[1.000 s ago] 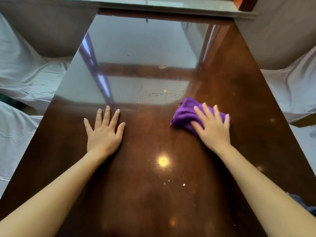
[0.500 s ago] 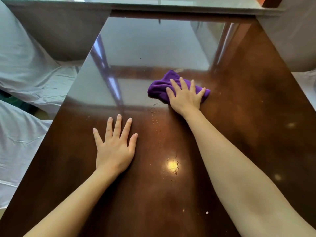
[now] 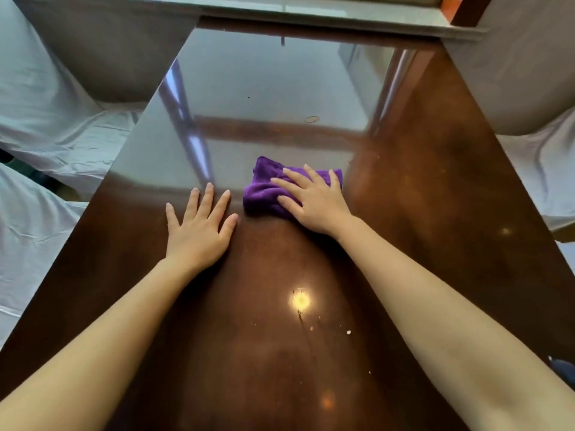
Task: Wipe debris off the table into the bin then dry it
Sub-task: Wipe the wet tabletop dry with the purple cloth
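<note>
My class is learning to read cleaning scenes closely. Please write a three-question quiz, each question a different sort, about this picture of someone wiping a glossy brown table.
1. True or false: the left hand lies flat on the glossy dark brown wooden table, holding nothing.
2. What lies under the right hand? A a white sponge; B a crumpled purple microfibre cloth; C a paper towel.
3. Fill in: small pale crumbs lie on the table, ____ to the person than the cloth.

Key: 1 true; 2 B; 3 nearer.
</note>
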